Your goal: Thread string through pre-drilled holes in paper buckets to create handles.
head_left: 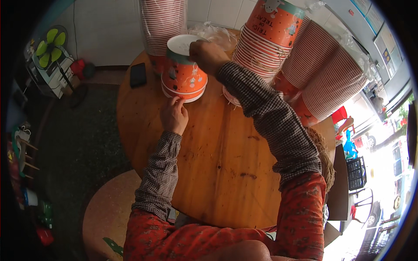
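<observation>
An orange paper bucket with a green band and printed figures stands upside down near the far side of the table, its white base up. At least one more rim shows beneath it. My left hand is closed in a pinch at the near lower rim. Over the right edge of the base, my right hand is curled closed; what its fingers hold, if anything, is hidden. To the right rises a tall stack of upturned buckets with thin strings hanging along their rims.
Plastic-wrapped bucket stacks stand at the back left and on the right. A dark phone lies on the round wooden table. Crumpled clear plastic lies behind the bucket. A bundle of tan string hangs at the right edge.
</observation>
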Demonstrator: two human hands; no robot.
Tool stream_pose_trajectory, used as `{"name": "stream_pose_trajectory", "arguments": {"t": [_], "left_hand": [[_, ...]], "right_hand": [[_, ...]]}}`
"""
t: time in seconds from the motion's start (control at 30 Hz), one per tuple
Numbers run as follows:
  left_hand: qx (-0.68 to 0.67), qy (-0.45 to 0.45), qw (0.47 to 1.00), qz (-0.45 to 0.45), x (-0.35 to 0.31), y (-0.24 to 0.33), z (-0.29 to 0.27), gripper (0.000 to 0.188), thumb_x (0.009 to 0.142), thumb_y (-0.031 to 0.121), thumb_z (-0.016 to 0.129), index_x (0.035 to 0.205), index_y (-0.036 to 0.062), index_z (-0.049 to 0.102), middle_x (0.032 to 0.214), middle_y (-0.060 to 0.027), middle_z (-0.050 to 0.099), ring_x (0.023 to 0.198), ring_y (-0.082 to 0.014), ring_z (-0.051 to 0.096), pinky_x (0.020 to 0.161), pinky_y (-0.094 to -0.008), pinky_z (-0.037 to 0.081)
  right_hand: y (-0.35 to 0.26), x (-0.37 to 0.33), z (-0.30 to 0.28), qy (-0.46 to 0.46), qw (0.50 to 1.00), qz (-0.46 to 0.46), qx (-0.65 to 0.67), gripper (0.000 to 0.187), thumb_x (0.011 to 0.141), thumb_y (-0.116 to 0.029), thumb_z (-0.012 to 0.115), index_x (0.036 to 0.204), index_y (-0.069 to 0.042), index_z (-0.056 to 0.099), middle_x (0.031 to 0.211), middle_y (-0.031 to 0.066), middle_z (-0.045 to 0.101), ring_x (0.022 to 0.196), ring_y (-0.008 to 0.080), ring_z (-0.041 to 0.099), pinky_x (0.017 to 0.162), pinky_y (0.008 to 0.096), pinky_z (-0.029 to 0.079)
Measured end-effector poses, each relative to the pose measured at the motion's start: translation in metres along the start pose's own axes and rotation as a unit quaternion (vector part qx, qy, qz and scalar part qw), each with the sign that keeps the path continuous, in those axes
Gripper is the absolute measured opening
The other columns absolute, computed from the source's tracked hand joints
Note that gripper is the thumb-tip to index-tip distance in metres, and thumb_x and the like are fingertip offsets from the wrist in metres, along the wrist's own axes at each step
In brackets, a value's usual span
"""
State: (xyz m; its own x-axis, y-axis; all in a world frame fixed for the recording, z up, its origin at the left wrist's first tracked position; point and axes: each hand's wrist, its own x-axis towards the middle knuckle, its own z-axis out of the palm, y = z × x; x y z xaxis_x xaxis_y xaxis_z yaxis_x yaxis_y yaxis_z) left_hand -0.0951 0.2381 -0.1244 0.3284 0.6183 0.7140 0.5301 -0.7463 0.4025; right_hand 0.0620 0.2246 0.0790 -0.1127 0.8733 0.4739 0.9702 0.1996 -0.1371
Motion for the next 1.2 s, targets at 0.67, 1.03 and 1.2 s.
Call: {"name": "stream_pose_trajectory", "arguments": {"t": [0.67,1.03,1.2], "left_hand": [[-0.273,-0.058,0.960,-0.007,-0.002,0.034,-0.003,0.052,0.087,0.029,0.068,0.128,0.0037,0.049,0.124,-0.0181,0.056,0.113,-0.0307,0.056,0.091,-0.0426,0.046],[-0.408,-0.144,0.857,0.279,-0.044,0.127,-0.029,0.072,0.080,0.055,0.069,0.128,0.0048,0.050,0.137,-0.0261,0.043,0.123,-0.0420,0.049,0.098,-0.0480,0.046],[-0.364,-0.164,0.879,0.262,-0.045,0.140,-0.032,0.052,0.082,0.047,0.070,0.107,0.0047,0.055,0.133,-0.0245,0.047,0.118,-0.0407,0.052,0.094,-0.0474,0.048]], "right_hand": [[0.043,-0.244,-0.123,0.105,0.755,0.327,0.559,0.014,0.096,-0.018,0.055,0.100,-0.006,0.060,0.077,-0.0035,0.056,0.065,0.0043,0.053,0.059,0.0219,0.048],[0.043,-0.399,-0.013,0.004,0.730,0.519,0.445,0.022,0.093,-0.020,0.059,0.094,0.002,0.067,0.079,0.0096,0.067,0.068,0.0177,0.065,0.059,0.0308,0.052],[0.093,-0.447,-0.032,0.257,0.875,0.411,0.004,0.013,0.083,-0.012,0.064,0.093,-0.004,0.066,0.086,0.0155,0.065,0.082,0.0293,0.066,0.071,0.0390,0.052]]}}
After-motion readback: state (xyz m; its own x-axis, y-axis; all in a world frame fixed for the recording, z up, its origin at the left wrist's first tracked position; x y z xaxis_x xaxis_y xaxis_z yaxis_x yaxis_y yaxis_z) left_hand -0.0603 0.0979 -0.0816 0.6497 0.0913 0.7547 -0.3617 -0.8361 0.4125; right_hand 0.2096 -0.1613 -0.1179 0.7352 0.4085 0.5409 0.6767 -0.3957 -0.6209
